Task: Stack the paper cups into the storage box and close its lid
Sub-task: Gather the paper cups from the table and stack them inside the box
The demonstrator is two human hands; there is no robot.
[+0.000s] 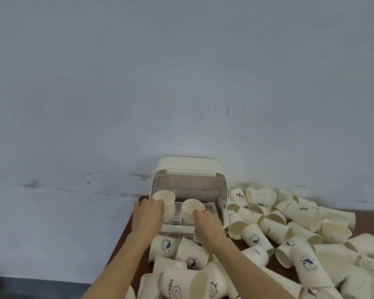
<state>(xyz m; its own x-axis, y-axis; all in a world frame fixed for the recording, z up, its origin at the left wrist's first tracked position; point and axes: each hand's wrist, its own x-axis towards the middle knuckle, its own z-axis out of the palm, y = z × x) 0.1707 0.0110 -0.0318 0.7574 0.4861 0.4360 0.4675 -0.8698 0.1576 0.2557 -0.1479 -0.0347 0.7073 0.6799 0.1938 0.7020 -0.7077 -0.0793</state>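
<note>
A: So where do the cups stand?

B: Two stacks sit upright on the slatted tray of the box (pixel 189 190), at the table's far left corner. The left hand (pixel 148 214) curls round the left stack (pixel 165 201); the right hand (pixel 205 221) pinches the rim of the right stack (pixel 192 209) with its fingertips.

A: Why hold them that way?

B: Probably to steady each stack while it settles on the tray, mouths up, so more cups can nest in.

A: And the lid?

B: The lid (pixel 189 165) is swung up and back over the box, so the front is open. Closing it looks a long way off: loose cups (pixel 300 229) lie tumbled on their sides over the right and near parts of the table (pixel 125 236).

A: The room?

B: A dark brown tabletop pushed against a pale, scuffed wall (pixel 181 83); a dark strip of floor shows at lower left.
</note>
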